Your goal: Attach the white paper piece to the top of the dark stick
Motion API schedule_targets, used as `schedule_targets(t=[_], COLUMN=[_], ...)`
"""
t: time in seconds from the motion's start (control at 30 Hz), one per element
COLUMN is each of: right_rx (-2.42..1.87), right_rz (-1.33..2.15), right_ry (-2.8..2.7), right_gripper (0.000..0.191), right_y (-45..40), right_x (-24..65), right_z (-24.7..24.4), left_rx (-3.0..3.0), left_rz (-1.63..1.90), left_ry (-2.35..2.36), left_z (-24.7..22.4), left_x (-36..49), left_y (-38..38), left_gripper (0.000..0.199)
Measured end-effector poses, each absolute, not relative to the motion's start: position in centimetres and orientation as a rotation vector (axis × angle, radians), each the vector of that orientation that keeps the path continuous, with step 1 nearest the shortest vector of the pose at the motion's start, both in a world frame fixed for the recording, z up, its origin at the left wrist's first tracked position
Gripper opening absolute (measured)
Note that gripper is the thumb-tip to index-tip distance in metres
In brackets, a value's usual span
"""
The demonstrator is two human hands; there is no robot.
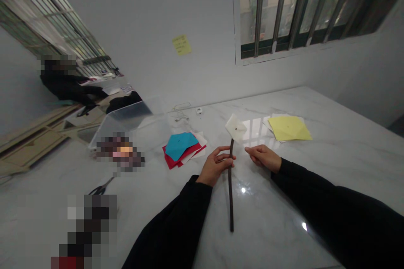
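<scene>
My left hand is closed around the upper part of a thin dark stick. At the stick's top sits a white folded paper pinwheel with a small dark dot at its centre. The stick's lower end points toward me. To the right of the stick, my right hand is closed with its fingertips pressed together, a short way below and right of the pinwheel. Whether something small is between those fingertips cannot be made out.
Blue paper lies on red and white sheets at left, yellow paper on white sheets at right. Scissors, a clear bin and a small white object are on the marble table. A person sits far left.
</scene>
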State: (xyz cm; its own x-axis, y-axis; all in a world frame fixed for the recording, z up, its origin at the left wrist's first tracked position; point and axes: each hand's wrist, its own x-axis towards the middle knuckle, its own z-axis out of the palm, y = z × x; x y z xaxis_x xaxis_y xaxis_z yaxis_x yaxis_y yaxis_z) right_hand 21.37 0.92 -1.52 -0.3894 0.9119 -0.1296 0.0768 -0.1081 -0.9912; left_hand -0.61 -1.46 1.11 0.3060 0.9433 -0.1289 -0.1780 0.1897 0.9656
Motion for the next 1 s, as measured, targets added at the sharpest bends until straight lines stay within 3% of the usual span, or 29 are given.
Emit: schedule_targets(t=[0.23, 0.5, 0.63, 0.77, 1.0], right_rx=[-1.255, -1.322, -1.313, -1.259, -1.231], right_rz=[1.37, 1.272, 1.412, 1.462, 1.452], right_ry=[-1.14, -1.054, -1.37, -1.657, -1.634], right_gripper=[0.042, 0.08, 0.055, 0.064, 0.054], right_y=[2.0, 1.7, 1.3, 1.0, 0.5], right_x=[22.6, 22.8, 22.9, 22.6, 21.9], right_z=[-1.5, -0.4, -0.5, -0.8, -0.8], left_rx=[1.073, 1.13, 1.137, 1.062, 0.929], left_rz=[0.932, 0.852, 0.86, 0.909, 1.001], left_ry=[0.92, 0.892, 0.88, 0.892, 0.862], left_z=[1.2, 1.1, 0.9, 0.7, 0.6], left_x=[-0.6, -0.8, -0.9, -0.9, -0.2], left_y=[-1.5, -1.7, -1.9, -1.9, -2.1], left_gripper=[0.058, 0.053, 0.054, 0.057, 0.052])
